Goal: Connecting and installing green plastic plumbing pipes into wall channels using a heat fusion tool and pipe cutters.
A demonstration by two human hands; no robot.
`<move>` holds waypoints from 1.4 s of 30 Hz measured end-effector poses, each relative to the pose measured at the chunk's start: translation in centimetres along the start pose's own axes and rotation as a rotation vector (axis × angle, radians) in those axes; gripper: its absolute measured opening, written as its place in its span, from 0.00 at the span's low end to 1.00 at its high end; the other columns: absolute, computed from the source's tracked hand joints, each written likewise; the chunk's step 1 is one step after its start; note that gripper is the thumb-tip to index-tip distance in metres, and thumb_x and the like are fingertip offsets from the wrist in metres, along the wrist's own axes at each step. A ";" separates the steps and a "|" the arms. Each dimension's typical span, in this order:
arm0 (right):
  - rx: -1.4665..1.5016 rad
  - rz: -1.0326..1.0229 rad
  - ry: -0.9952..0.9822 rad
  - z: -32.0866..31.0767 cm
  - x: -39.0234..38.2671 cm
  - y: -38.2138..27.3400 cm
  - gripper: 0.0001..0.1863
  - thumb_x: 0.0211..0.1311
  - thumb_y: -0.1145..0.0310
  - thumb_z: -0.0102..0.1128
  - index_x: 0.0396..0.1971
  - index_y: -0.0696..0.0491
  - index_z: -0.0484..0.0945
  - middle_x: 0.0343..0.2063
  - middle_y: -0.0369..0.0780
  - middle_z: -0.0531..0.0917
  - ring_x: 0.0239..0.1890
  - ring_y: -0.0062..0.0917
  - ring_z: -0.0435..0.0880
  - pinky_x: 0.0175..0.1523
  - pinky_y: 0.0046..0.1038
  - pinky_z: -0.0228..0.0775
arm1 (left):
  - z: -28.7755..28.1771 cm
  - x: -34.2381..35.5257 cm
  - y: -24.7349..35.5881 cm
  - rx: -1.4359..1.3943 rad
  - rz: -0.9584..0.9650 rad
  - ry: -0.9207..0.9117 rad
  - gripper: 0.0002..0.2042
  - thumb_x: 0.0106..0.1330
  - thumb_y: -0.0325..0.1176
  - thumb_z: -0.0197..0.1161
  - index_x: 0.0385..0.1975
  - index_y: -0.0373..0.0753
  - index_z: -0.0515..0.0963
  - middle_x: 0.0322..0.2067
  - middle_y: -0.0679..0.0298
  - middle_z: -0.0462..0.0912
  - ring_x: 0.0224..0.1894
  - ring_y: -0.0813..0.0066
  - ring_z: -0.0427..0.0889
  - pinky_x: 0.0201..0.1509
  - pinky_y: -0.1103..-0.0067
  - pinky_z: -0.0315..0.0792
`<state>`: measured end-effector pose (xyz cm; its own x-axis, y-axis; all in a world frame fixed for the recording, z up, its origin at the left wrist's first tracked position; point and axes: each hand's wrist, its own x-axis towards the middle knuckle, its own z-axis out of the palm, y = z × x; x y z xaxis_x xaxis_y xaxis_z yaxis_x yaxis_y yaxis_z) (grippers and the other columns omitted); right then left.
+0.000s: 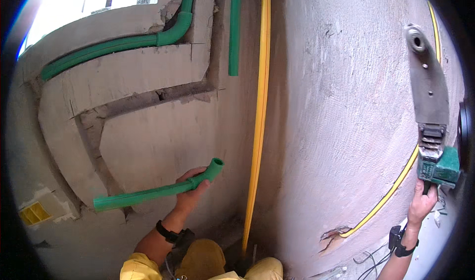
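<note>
My left hand (187,201) is closed around a green plastic pipe (141,198), close to the elbow fitting (213,170) on its end. The elbow's open mouth faces up and away to the right, while the pipe's long straight part points left, in front of the wall. Far to the right, my right hand (422,206) grips the handle of a pipe welding iron (439,166) with a green body. Its flat grey metal heating plate (429,92) points upward, with a round hole at its tip. The two things are well apart.
A bent green pipe (114,46) lies in a wall groove at upper left. Another green pipe (234,37) hangs down, its lower end free. Beside it runs a tall yellow pipe (259,111). A yellow conduit (391,195) enters a wall hole; a yellow box (34,213) sits low left.
</note>
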<state>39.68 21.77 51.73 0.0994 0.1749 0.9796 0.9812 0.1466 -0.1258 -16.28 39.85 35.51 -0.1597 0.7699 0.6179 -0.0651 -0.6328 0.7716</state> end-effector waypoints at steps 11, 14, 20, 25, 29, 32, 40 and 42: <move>-0.215 -0.814 -0.178 6.5 10.7 -21.4 0.19 0.46 0.69 0.70 0.40 0.52 0.78 0.18 0.39 0.74 0.23 0.33 0.78 0.29 0.31 0.69 | 3.0 6.9 -0.5 -0.382 0.202 0.011 0.14 0.63 0.19 0.58 0.49 0.29 0.72 0.41 0.53 0.81 0.39 0.70 0.82 0.43 0.74 0.79; -0.379 -0.790 -0.289 7.6 10.4 -25.7 0.23 0.42 0.68 0.71 0.43 0.49 0.79 0.18 0.38 0.73 0.23 0.32 0.77 0.29 0.32 0.68 | 4.4 8.3 -1.2 -0.432 0.121 0.111 0.14 0.64 0.28 0.62 0.48 0.31 0.74 0.38 0.56 0.82 0.40 0.67 0.83 0.43 0.70 0.80; -0.495 -0.736 -0.356 9.7 9.9 -28.8 0.25 0.40 0.67 0.70 0.45 0.49 0.79 0.20 0.39 0.73 0.24 0.33 0.77 0.30 0.34 0.69 | 5.2 10.6 -4.0 -0.469 0.180 0.013 0.15 0.65 0.28 0.61 0.51 0.33 0.72 0.46 0.55 0.80 0.42 0.66 0.82 0.46 0.69 0.80; -0.537 -0.696 -0.299 11.2 9.5 -29.2 0.26 0.39 0.68 0.70 0.45 0.49 0.80 0.20 0.38 0.72 0.24 0.33 0.76 0.29 0.35 0.67 | 6.2 11.7 -3.6 -0.615 0.136 0.054 0.16 0.65 0.22 0.58 0.53 0.33 0.71 0.47 0.52 0.79 0.42 0.69 0.82 0.47 0.73 0.80; -0.521 -0.715 -0.248 12.0 8.7 -29.2 0.27 0.34 0.74 0.62 0.45 0.52 0.80 0.19 0.39 0.71 0.22 0.34 0.73 0.30 0.34 0.64 | 5.9 12.4 -3.2 -0.615 0.148 0.003 0.16 0.65 0.23 0.59 0.53 0.34 0.71 0.49 0.51 0.78 0.44 0.68 0.82 0.47 0.73 0.80; -0.535 -0.665 -0.281 11.8 8.1 -29.1 0.26 0.37 0.70 0.70 0.45 0.50 0.81 0.20 0.38 0.72 0.23 0.32 0.75 0.30 0.34 0.65 | 5.9 12.4 -2.9 -0.657 0.132 -0.006 0.15 0.65 0.23 0.59 0.52 0.34 0.71 0.51 0.51 0.78 0.45 0.67 0.82 0.47 0.72 0.81; -0.522 -0.637 -0.253 11.9 7.3 -29.1 0.28 0.35 0.72 0.69 0.46 0.50 0.81 0.20 0.38 0.73 0.23 0.33 0.75 0.30 0.33 0.65 | 5.9 12.6 -3.4 -0.549 0.200 -0.021 0.16 0.66 0.28 0.61 0.53 0.37 0.70 0.49 0.53 0.78 0.44 0.62 0.83 0.45 0.69 0.82; -0.513 -0.629 -0.241 11.8 7.2 -28.8 0.28 0.35 0.72 0.69 0.46 0.50 0.81 0.20 0.38 0.73 0.23 0.33 0.75 0.30 0.33 0.65 | 5.9 12.8 -3.4 -0.563 0.158 -0.036 0.17 0.66 0.28 0.61 0.53 0.36 0.69 0.49 0.53 0.78 0.44 0.62 0.83 0.46 0.68 0.82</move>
<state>10.14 30.32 60.58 -0.4708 0.4203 0.7757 0.8013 -0.1641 0.5753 -12.29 52.30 41.68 -0.1775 0.6584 0.7314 -0.5580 -0.6795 0.4763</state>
